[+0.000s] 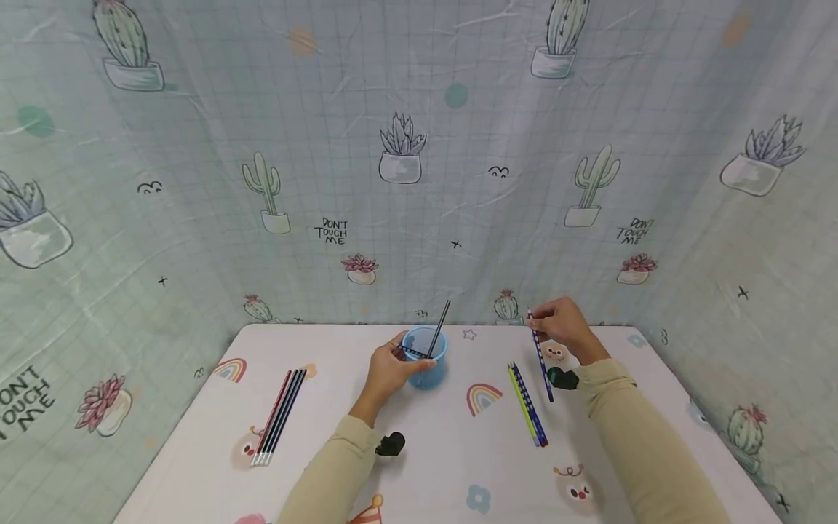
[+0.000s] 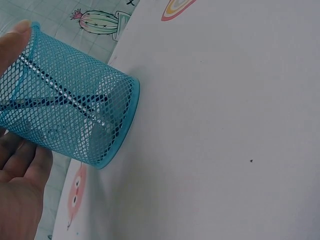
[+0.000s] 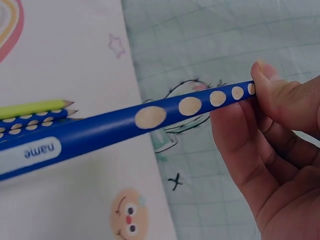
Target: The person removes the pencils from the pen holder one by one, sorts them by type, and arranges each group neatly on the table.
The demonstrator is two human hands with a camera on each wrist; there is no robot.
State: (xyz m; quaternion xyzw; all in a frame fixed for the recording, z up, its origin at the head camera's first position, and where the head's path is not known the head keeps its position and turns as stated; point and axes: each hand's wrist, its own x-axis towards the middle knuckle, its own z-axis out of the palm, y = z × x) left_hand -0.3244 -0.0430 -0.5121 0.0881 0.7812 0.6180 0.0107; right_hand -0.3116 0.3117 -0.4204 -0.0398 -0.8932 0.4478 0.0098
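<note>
My left hand (image 1: 388, 372) grips a blue mesh pencil cup (image 2: 75, 95) by its sides near the rim, thumb on one side and fingers on the other. Two dark pencils (image 1: 439, 327) lean crosswise inside the cup. Out to the right, my right hand (image 1: 561, 324) pinches a blue pencil (image 3: 167, 114) with pale oval spots and a white name label, near one end between thumb and fingers. Beside that pencil, a small row of pencils (image 1: 527, 404), yellow-green and spotted blue, lies on the table.
On the left of the white table (image 1: 196, 437) lies a row of red and dark pencils (image 1: 278, 417) with white ends. A patterned cloth (image 1: 419, 240) hangs behind the table and along its sides. Dark devices sit at both wrists.
</note>
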